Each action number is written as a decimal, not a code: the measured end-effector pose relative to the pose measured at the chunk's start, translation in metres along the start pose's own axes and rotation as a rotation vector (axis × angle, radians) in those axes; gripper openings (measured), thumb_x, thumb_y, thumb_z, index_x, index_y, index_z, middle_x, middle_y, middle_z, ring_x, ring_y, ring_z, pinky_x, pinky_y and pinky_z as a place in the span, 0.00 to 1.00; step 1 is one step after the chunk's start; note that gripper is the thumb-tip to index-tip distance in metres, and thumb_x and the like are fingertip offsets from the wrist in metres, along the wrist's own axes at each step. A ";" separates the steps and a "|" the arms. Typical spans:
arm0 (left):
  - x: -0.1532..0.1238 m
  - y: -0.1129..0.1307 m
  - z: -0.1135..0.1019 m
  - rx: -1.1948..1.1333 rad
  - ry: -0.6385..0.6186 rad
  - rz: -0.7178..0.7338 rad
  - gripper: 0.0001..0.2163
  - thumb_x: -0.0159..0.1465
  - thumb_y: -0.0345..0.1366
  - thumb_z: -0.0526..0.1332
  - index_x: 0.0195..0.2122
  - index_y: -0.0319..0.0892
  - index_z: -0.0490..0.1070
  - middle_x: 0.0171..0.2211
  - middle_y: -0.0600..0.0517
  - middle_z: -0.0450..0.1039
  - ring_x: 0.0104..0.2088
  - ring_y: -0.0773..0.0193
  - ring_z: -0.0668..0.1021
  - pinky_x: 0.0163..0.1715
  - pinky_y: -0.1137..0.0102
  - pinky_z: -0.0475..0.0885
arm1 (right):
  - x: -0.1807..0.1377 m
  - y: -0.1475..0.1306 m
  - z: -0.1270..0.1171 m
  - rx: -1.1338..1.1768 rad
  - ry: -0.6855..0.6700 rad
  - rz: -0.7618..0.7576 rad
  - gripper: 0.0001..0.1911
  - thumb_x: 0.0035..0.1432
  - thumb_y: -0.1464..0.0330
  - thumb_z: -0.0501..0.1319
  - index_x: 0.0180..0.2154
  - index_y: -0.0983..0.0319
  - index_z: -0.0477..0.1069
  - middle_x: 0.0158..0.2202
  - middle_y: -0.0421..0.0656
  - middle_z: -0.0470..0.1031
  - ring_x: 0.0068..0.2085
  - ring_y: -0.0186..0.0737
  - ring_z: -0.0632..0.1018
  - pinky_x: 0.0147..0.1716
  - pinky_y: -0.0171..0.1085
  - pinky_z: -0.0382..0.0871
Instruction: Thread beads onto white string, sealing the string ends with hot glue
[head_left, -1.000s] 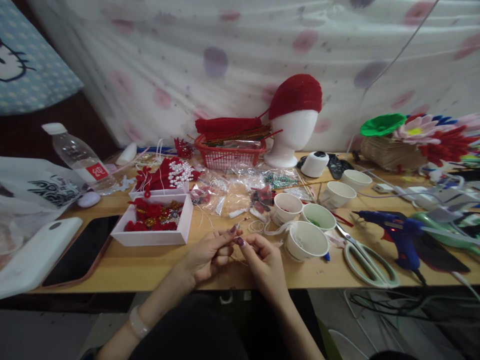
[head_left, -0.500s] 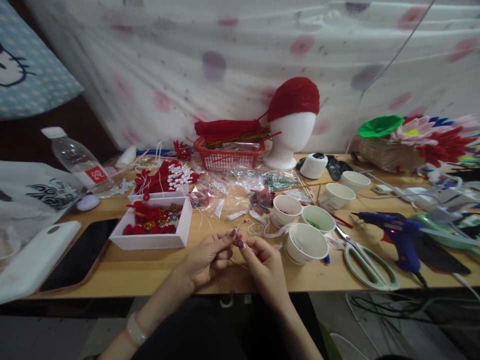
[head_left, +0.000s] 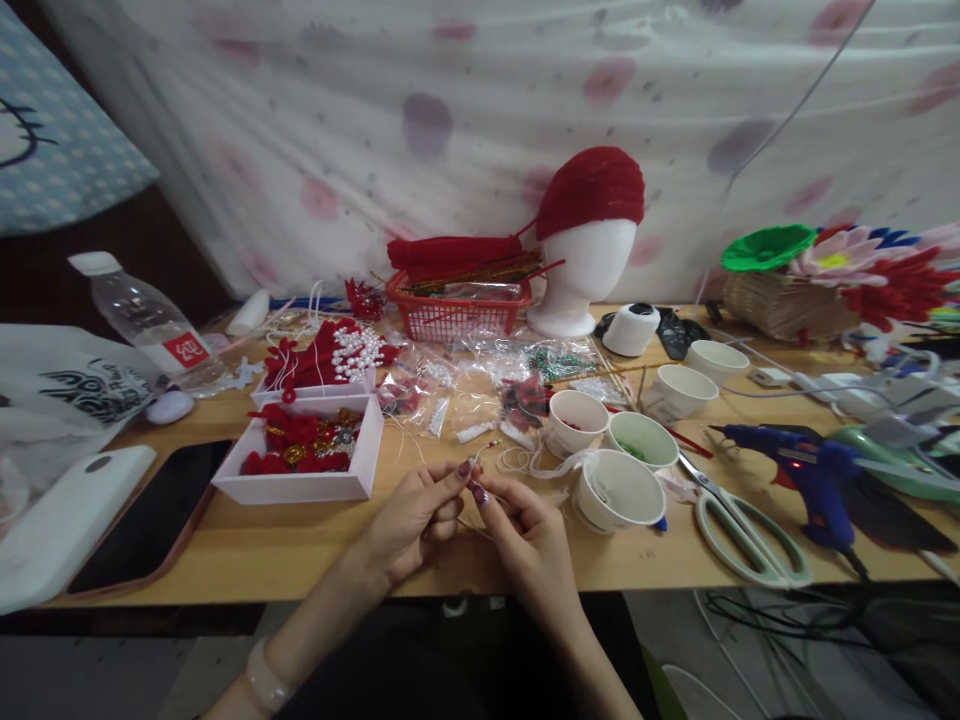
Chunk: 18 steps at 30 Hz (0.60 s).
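Note:
My left hand [head_left: 424, 515] and my right hand [head_left: 531, 540] meet just above the table's front edge, thumbs and fingertips pinched close together. Between them runs a thin pale cord [head_left: 482, 449], its short end sticking up with tiny red and white beads [head_left: 495, 442] on it. Both hands are closed on this cord; the exact spot of the grip is covered by the fingertips. A loop of pale cord lies just right of the fingers, beside a paper cup [head_left: 619, 490] with white cord in it.
On the left stand a white box [head_left: 300, 484] of red and gold ornaments, a phone [head_left: 150, 515] and a water bottle [head_left: 150, 320]. Paper cups with beads, scissors [head_left: 754, 540] and a blue glue gun [head_left: 806, 465] lie right. Behind are a red basket [head_left: 457, 318] and a foam head [head_left: 581, 270].
The view has shifted slightly. Both hands stay pinched together at nearly the same place, with the fingertips a little rearranged on the cord.

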<state>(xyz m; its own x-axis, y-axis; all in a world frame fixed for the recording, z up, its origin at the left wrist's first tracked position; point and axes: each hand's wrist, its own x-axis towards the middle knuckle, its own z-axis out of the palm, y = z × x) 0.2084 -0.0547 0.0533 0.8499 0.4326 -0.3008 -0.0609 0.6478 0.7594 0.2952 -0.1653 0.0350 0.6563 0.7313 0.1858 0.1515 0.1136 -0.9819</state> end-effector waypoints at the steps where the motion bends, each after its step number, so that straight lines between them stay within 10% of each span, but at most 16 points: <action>1: 0.000 0.000 0.001 0.011 0.009 0.004 0.20 0.43 0.43 0.78 0.29 0.35 0.75 0.15 0.65 0.51 0.15 0.81 0.47 0.11 0.83 0.45 | 0.000 0.000 0.000 0.000 0.002 0.001 0.14 0.58 0.60 0.63 0.38 0.62 0.81 0.28 0.44 0.79 0.28 0.38 0.74 0.26 0.33 0.67; 18: 0.000 -0.006 0.004 0.133 0.213 0.087 0.27 0.35 0.51 0.78 0.28 0.38 0.72 0.17 0.60 0.67 0.11 0.80 0.57 0.12 0.78 0.46 | -0.002 0.008 -0.001 0.019 -0.023 0.028 0.15 0.59 0.56 0.63 0.37 0.59 0.83 0.29 0.45 0.82 0.30 0.42 0.78 0.29 0.33 0.70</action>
<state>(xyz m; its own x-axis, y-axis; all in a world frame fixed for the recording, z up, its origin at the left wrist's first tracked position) 0.2106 -0.0615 0.0511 0.7142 0.6142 -0.3355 -0.0472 0.5206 0.8525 0.2959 -0.1670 0.0272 0.6431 0.7494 0.1576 0.1190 0.1055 -0.9873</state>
